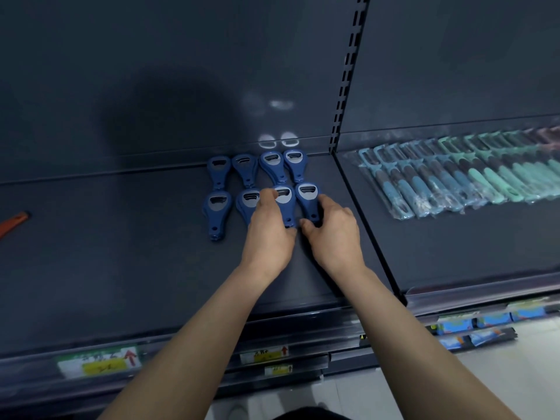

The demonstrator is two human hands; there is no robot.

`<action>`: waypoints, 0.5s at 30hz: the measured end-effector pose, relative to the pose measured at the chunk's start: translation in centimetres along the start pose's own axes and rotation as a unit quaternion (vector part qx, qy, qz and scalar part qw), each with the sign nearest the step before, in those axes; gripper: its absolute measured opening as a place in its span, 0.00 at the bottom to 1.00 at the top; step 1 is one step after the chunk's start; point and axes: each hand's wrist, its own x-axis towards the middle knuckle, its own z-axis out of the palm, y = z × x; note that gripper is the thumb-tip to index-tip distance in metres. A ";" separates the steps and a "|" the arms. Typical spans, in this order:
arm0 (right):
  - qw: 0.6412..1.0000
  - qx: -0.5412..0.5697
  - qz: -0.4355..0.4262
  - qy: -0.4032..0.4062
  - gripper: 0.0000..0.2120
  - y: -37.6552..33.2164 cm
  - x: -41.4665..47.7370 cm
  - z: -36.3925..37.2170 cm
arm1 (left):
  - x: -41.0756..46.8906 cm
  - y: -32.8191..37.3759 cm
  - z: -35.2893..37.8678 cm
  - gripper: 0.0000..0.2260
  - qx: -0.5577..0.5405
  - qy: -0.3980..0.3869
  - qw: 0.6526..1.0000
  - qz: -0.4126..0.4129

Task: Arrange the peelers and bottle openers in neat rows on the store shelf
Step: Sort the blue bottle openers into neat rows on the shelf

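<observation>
**On the shelf: openers nearly squared up**

Against the back panel (pixel 181 71), eight blue bottle openers (pixel 218 171) lie in two rows of four. My left hand (pixel 266 231) pinches the third front opener (pixel 286 207) between finger and thumb. My right hand (pixel 335 234) curls round the handle of the end opener (pixel 306 197) beside it. I judge only this front row needs straightening. Bagged peelers (pixel 454 177) already sit in a row in the right bay. An orange tool (pixel 13 221) lies far left on the dark metal shelf (pixel 136 262), and price labels (pixel 100 360) line its edge.
</observation>
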 end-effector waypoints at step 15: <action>1.000 0.013 -0.007 -0.013 0.25 0.3 0.0 -0.2 | 0.0 -0.9 -0.4 0.20 0.039 0.004 0.999 0.014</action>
